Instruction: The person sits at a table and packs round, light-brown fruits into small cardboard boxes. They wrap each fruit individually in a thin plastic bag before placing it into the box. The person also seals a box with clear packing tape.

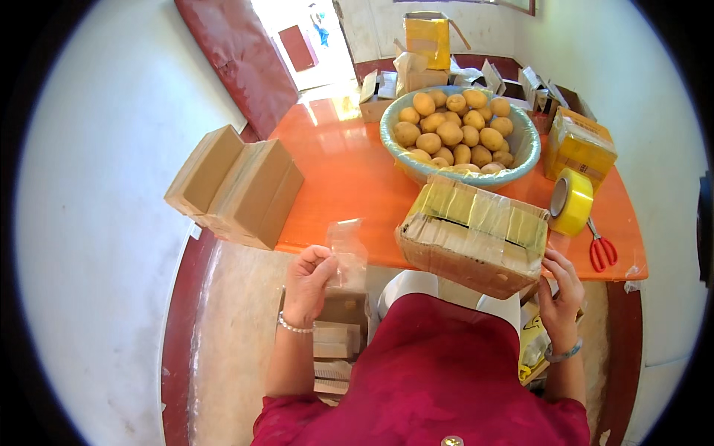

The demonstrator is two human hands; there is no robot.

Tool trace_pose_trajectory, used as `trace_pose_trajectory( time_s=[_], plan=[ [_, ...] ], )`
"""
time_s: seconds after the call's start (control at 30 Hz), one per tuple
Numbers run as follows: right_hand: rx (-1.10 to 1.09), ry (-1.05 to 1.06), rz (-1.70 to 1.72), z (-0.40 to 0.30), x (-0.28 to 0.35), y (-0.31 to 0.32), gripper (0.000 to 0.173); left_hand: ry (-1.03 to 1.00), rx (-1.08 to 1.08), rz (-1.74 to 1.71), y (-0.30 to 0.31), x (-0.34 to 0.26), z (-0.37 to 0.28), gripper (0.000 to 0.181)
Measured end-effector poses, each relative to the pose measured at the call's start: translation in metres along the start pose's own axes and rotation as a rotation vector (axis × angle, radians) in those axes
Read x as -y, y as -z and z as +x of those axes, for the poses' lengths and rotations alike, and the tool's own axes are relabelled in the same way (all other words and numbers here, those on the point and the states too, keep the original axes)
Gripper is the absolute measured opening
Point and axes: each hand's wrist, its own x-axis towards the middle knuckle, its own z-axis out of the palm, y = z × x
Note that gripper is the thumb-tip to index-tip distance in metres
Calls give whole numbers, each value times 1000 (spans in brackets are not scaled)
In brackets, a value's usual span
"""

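Note:
Between finger and thumb, my left hand [311,279] pinches a strip of clear packing tape [350,251] at the front edge of the table. My right hand [560,292] grips the right end of a worn cardboard box [474,237], which overhangs that edge and tilts towards me. Clear tape and a yellowish band run across the box's closed top flaps. A large roll of yellow packing tape [572,202] stands on its rim just beyond the box's right end. Scissors with red handles [602,253] lie to the right of my right hand.
A blue basin [390,139] of potatoes [449,132] stands behind the box on the orange table [346,167]. Two plain cardboard boxes [251,189] sit at the left edge; a yellow box [580,145] is at right. An open carton [334,334] is below my left arm.

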Motion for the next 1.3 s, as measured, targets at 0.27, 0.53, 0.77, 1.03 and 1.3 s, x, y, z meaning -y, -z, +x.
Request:
trace_pose_trajectory(
  time_s=[0.27,0.53,0.77,1.03,1.3],
  plan=[
    [-19,9,-31,-6,-6,9,23,114,-61,253,-10,33,24,9],
    [3,6,-13,-3,1,2,18,-141,-233,1677,-19,42,43,39],
    [1,6,-4,-4,-2,1,16,-932,118,1850,-15,46,63,43],
    [-15,-18,17,-6,-1,4,17,-348,260,1682,-27,27,93,22],
    [-43,-307,378,-21,-18,5,32,-379,160,688,-59,11,63,47]
  ],
)
